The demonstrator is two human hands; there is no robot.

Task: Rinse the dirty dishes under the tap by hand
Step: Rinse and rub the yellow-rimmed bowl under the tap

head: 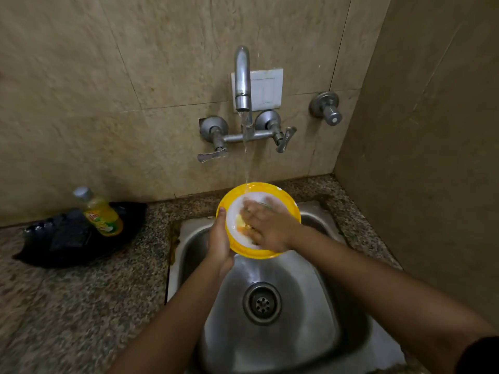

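A round plate [280, 194] with a yellow rim and white middle is held tilted over the steel sink [297, 319]. My left hand [220, 244] grips its left edge, thumb on the rim. My right hand [267, 225] lies flat on the plate's white face, fingers spread and blurred. Water runs from the tap spout [242, 85] onto the plate's upper part. Yellowish residue shows on the plate beside my right hand's fingers.
A bottle of yellow dish liquid [100, 211] rests on a black bag [75, 238] on the granite counter [81, 306] to the left. Two tap levers [212, 155] and a separate valve [328, 107] stick out of the tiled wall. A side wall stands close on the right.
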